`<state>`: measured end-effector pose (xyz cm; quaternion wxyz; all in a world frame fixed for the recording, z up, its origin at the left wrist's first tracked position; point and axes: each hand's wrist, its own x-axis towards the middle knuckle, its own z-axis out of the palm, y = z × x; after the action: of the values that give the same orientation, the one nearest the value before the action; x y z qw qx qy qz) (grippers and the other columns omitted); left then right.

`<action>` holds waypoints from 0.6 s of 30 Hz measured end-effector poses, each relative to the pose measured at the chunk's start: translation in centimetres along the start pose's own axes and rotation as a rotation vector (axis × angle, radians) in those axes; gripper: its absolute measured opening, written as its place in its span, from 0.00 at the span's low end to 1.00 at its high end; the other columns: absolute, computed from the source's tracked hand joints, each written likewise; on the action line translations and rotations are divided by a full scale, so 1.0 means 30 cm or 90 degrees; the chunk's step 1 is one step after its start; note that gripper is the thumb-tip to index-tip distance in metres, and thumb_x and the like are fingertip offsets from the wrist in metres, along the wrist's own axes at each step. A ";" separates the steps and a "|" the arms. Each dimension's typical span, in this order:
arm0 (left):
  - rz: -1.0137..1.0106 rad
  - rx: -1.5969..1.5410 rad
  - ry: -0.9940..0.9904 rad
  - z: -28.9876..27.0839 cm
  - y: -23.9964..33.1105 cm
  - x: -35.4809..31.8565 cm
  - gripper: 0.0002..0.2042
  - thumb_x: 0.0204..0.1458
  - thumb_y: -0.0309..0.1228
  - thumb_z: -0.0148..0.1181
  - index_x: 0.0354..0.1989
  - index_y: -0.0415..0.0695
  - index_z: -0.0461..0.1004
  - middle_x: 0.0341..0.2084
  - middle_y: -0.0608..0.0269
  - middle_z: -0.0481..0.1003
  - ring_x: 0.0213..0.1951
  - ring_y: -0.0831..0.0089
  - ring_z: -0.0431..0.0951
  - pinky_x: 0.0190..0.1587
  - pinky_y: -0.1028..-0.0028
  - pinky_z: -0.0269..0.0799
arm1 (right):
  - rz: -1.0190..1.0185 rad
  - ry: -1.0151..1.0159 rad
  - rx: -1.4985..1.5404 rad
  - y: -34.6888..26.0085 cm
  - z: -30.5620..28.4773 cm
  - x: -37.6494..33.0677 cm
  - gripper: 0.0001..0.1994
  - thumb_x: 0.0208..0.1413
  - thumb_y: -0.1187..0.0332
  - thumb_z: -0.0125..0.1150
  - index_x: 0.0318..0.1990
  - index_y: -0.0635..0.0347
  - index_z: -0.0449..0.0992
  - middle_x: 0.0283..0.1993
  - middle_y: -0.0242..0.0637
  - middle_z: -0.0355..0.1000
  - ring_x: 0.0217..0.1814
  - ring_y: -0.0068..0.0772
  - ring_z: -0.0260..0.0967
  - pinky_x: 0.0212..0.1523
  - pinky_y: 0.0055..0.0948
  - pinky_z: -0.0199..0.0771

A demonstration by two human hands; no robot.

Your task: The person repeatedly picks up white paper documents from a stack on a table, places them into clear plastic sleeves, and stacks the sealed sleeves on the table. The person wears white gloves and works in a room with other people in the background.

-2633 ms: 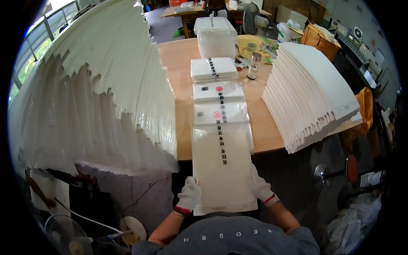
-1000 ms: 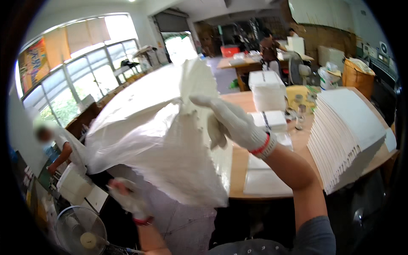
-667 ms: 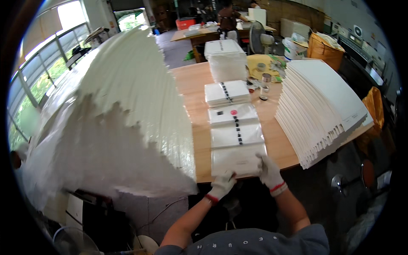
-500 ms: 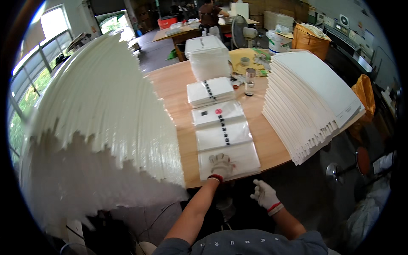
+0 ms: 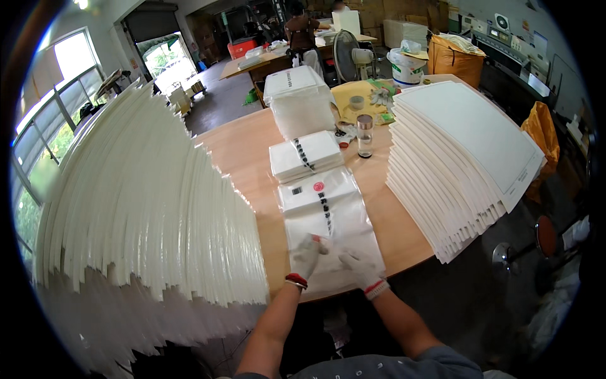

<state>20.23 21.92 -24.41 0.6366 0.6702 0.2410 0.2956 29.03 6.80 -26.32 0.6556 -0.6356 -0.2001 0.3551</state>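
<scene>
A clear plastic bag (image 5: 346, 232) with black print and a round red mark lies on the table in front of me, on a few flat white layers. My left hand (image 5: 307, 258), in a white knit glove with a red cuff, is bent over the bag's left part, its fingers closed on the film. Opposite it, my right hand (image 5: 361, 270), gloved alike, reaches in from the right with its fingers together at the film; what lies between them is hard to see. Beyond the bag sit a low stack of white packs (image 5: 307, 156) and a taller wrapped stack (image 5: 302, 104).
A high mass of white plastic-wrapped sheets (image 5: 145, 215) stands at the left. White boards (image 5: 470, 132) lie fanned in a pile at the right. A clear bottle (image 5: 365, 136), a fan (image 5: 345, 55) and an orange sack (image 5: 456, 58) are farther back. A co-worker (image 5: 302, 28) is at another table.
My left hand, spread flat on the bag before, has moved left and curled. My right hand has come up from beside the table's edge onto the bag. The head view has shifted slightly.
</scene>
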 end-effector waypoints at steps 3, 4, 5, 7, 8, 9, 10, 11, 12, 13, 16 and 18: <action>-0.068 -0.139 0.057 -0.096 0.030 0.047 0.04 0.54 0.26 0.43 0.32 0.42 0.66 0.24 0.63 0.73 0.18 0.80 0.63 0.23 0.79 0.63 | -0.154 0.068 -0.574 -0.038 -0.132 -0.051 0.17 0.47 0.61 0.60 0.38 0.66 0.73 0.46 0.42 0.66 0.46 0.38 0.64 0.46 0.32 0.67; -0.085 -0.079 0.057 -0.063 0.116 0.032 0.04 0.54 0.26 0.43 0.33 0.42 0.65 0.24 0.63 0.73 0.18 0.81 0.62 0.22 0.79 0.62 | -0.276 0.135 -0.656 -0.013 -0.158 -0.082 0.16 0.46 0.62 0.61 0.39 0.65 0.73 0.48 0.44 0.65 0.48 0.40 0.63 0.46 0.32 0.67; -0.098 -0.021 0.059 -0.030 0.179 0.021 0.04 0.55 0.25 0.43 0.33 0.42 0.65 0.23 0.63 0.73 0.18 0.82 0.61 0.21 0.80 0.61 | -0.406 0.202 -0.736 0.006 -0.178 -0.110 0.16 0.45 0.63 0.62 0.40 0.63 0.73 0.49 0.47 0.63 0.50 0.41 0.62 0.46 0.32 0.67; -0.117 -0.018 -0.002 -0.009 0.138 0.005 0.06 0.55 0.26 0.45 0.39 0.41 0.65 0.27 0.61 0.76 0.18 0.84 0.61 0.20 0.82 0.60 | -0.673 0.214 -0.610 -0.190 -0.023 -0.189 0.13 0.42 0.72 0.63 0.36 0.61 0.70 0.48 0.48 0.61 0.51 0.43 0.60 0.48 0.30 0.66; -0.139 0.000 -0.047 0.046 0.186 0.002 0.07 0.55 0.27 0.46 0.41 0.40 0.65 0.28 0.61 0.76 0.18 0.84 0.61 0.20 0.82 0.60 | -0.662 0.174 -0.378 -0.133 0.012 -0.160 0.13 0.42 0.73 0.64 0.36 0.61 0.68 0.40 0.45 0.65 0.46 0.45 0.63 0.47 0.33 0.65; -0.169 0.026 -0.081 0.074 0.222 -0.015 0.09 0.55 0.27 0.47 0.43 0.40 0.65 0.29 0.60 0.77 0.18 0.85 0.61 0.20 0.82 0.60 | -0.607 0.088 -0.298 -0.154 0.071 -0.105 0.12 0.43 0.71 0.62 0.36 0.61 0.69 0.36 0.44 0.65 0.42 0.45 0.63 0.44 0.34 0.66; -0.157 -0.010 -0.090 0.082 0.256 -0.030 0.13 0.55 0.25 0.47 0.49 0.38 0.62 0.32 0.59 0.77 0.18 0.86 0.61 0.20 0.83 0.59 | -0.548 0.001 -0.211 -0.177 0.121 -0.062 0.11 0.44 0.69 0.61 0.35 0.60 0.70 0.33 0.43 0.66 0.39 0.45 0.64 0.42 0.35 0.66; -0.134 0.008 -0.099 0.083 0.315 -0.035 0.14 0.55 0.26 0.47 0.49 0.38 0.62 0.32 0.59 0.77 0.19 0.86 0.61 0.20 0.83 0.59 | -0.502 0.009 -0.377 -0.155 0.129 -0.035 0.10 0.46 0.67 0.59 0.34 0.60 0.70 0.32 0.43 0.66 0.38 0.45 0.64 0.41 0.36 0.66; -0.108 0.023 -0.109 0.078 0.380 -0.037 0.14 0.55 0.26 0.47 0.50 0.37 0.62 0.32 0.59 0.77 0.19 0.86 0.61 0.21 0.84 0.60 | -0.449 0.018 -0.543 -0.144 0.129 -0.008 0.09 0.47 0.66 0.57 0.34 0.60 0.71 0.32 0.43 0.66 0.37 0.44 0.64 0.40 0.37 0.66; -0.081 0.037 -0.121 0.081 0.416 -0.042 0.14 0.55 0.26 0.47 0.50 0.37 0.62 0.31 0.59 0.77 0.20 0.86 0.61 0.22 0.84 0.60 | -0.386 0.028 -0.707 -0.132 0.124 0.005 0.09 0.48 0.65 0.55 0.33 0.59 0.72 0.32 0.43 0.67 0.36 0.44 0.64 0.40 0.37 0.66; 0.014 0.225 -0.099 0.021 0.334 -0.042 0.20 0.51 0.28 0.53 0.53 0.38 0.61 0.26 0.60 0.76 0.22 0.77 0.67 0.28 0.75 0.66 | -0.310 -0.140 -0.956 -0.236 0.184 -0.074 0.11 0.51 0.63 0.51 0.37 0.60 0.72 0.35 0.44 0.69 0.40 0.39 0.67 0.41 0.38 0.67; 0.018 0.326 -0.101 0.053 0.405 -0.096 0.22 0.48 0.31 0.56 0.52 0.38 0.62 0.25 0.59 0.74 0.28 0.66 0.73 0.33 0.69 0.69 | -0.368 -0.185 -0.766 -0.186 0.106 -0.134 0.11 0.51 0.65 0.53 0.37 0.62 0.73 0.34 0.44 0.70 0.38 0.39 0.68 0.41 0.36 0.68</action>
<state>18.64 17.88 -12.58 0.4590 0.8339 0.2477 0.1805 25.26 6.44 -19.78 0.2235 -0.7565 -0.6101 0.0745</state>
